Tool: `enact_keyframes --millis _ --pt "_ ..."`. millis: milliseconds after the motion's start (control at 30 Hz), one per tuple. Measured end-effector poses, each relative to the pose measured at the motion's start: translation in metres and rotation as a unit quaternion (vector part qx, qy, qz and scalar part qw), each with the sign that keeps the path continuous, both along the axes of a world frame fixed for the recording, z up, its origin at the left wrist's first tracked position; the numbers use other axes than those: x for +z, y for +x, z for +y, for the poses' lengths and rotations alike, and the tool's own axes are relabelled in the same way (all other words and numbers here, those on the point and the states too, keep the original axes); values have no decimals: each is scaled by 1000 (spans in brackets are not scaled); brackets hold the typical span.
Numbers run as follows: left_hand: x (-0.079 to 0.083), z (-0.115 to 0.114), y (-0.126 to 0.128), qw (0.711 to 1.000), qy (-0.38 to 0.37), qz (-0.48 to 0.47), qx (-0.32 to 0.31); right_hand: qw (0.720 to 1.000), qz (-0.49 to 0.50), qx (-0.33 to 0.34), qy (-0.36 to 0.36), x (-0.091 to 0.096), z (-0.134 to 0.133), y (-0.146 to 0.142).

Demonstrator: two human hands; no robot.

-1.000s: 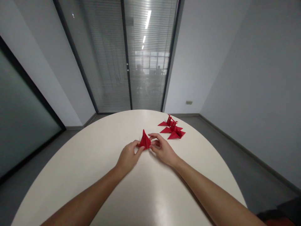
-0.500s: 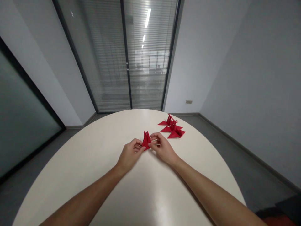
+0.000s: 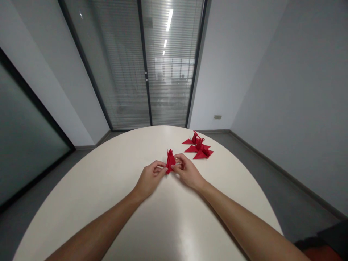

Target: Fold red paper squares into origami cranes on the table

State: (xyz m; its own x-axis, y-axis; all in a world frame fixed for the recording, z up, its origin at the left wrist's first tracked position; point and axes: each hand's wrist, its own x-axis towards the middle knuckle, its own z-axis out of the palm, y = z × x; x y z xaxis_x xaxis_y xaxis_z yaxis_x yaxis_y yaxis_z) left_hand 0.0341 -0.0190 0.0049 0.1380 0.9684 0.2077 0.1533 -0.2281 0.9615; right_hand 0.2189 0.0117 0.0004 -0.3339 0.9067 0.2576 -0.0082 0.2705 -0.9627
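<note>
A folded piece of red origami paper (image 3: 170, 160) is held upright between my two hands, its narrow points facing away from me. My left hand (image 3: 151, 177) pinches its lower left edge between thumb and fingers. On the other side, my right hand (image 3: 188, 171) grips its right part, thumb in front and fingers behind. The fingertips cover some of the paper's lower edges. Beyond my right hand, several red paper cranes (image 3: 201, 151) with spread wings sit close together on the table.
The round white table (image 3: 122, 217) fills the foreground. Past its far edge stands a glass partition (image 3: 171, 98) with blinds. A wall socket (image 3: 218, 117) shows to the right, and a dark and red object (image 3: 320, 246) lies at the lower right corner.
The folded paper has turned slightly between my hands, its points now closer together and its right face more toward me. My hands have barely moved.
</note>
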Motion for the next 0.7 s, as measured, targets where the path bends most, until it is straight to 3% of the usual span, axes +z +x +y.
enact_keyframes --millis 300,533,700 --pt "3 0 0 1000 7 -4 22 997 11 70 -6 5 -8 -2" --pt "1 0 0 1000 20 3 21 998 -4 67 16 0 -5 -2" --pt "-1 3 0 997 53 22 58 998 -10 54 25 -4 -2 1"
